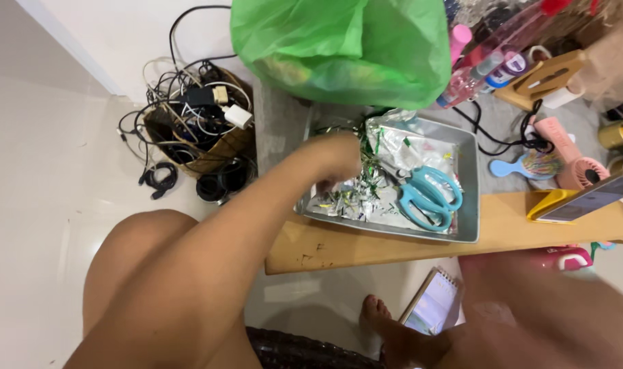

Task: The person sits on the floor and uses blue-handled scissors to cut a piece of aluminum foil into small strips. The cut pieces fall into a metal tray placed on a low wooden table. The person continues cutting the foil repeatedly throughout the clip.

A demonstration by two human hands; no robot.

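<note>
My left hand [335, 162] reaches over the near-left part of a grey metal tray [470, 205] on a low wooden table [366, 246]. Its curled fingers touch a heap of shredded silver and green foil [356, 195]; motion blur hides whether they grip any. Crumpled silver foil [410, 143] lies further back in the tray. A pair of teal-handled scissors [427, 195] rests in the tray to the right of the hand, untouched. I cannot pick out my right hand; only blurred skin [544, 307] shows at the lower right.
A green plastic bag [345, 48] stands behind the tray. A basket of tangled cables [195, 126] sits on the floor to the left. At the right are a phone on a yellow stand [588, 198], a pink fan [571, 160], a blue hairbrush [530, 166] and bottles [482, 68]. A spiral notebook [433, 301] lies by my foot [378, 316].
</note>
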